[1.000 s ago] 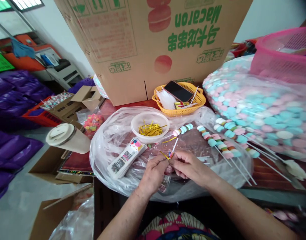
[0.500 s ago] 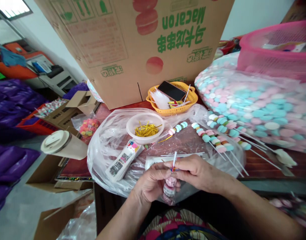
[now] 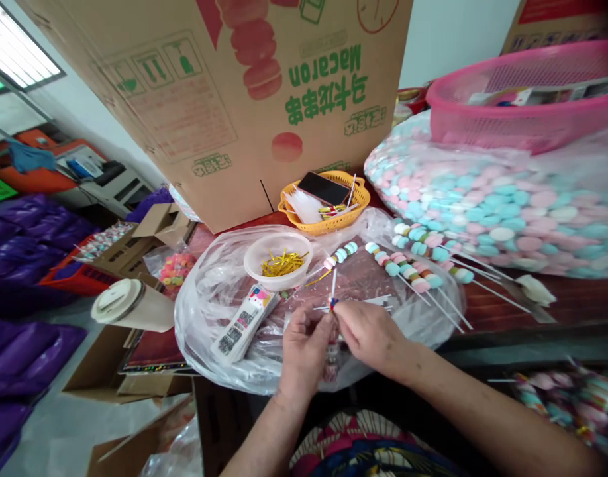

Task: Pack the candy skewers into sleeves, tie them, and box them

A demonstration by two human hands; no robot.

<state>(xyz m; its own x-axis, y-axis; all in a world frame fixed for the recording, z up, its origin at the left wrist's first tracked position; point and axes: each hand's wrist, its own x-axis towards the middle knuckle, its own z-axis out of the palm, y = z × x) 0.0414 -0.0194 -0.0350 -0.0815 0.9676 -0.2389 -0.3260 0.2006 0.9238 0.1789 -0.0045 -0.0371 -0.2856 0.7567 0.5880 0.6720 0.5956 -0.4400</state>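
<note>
My left hand (image 3: 304, 344) and right hand (image 3: 368, 334) met close in front of me, fingertips of both pinched on the neck of a bagged candy skewer (image 3: 332, 331), its white stick poking up between them and the wrapped sweets hanging down behind my knuckles. A bit of tie showed at the pinch, so I judged this one nearly closed, the twisting perhaps unfinished. Both wrists were bent inward, forearms coming in from below, the hands almost touching over the clear plastic sheet (image 3: 209, 311). Just beyond lay a stack of printed bags (image 3: 244, 321), then the bowl of gold twist ties (image 3: 279, 260), well stocked. To the right several bare skewers (image 3: 408, 265) lay unbagged, so plenty seemed left. Farther off stood the yellow basket (image 3: 328, 222), the big sack of loose candy (image 3: 483, 212) and the cardboard box (image 3: 234, 99).
</note>
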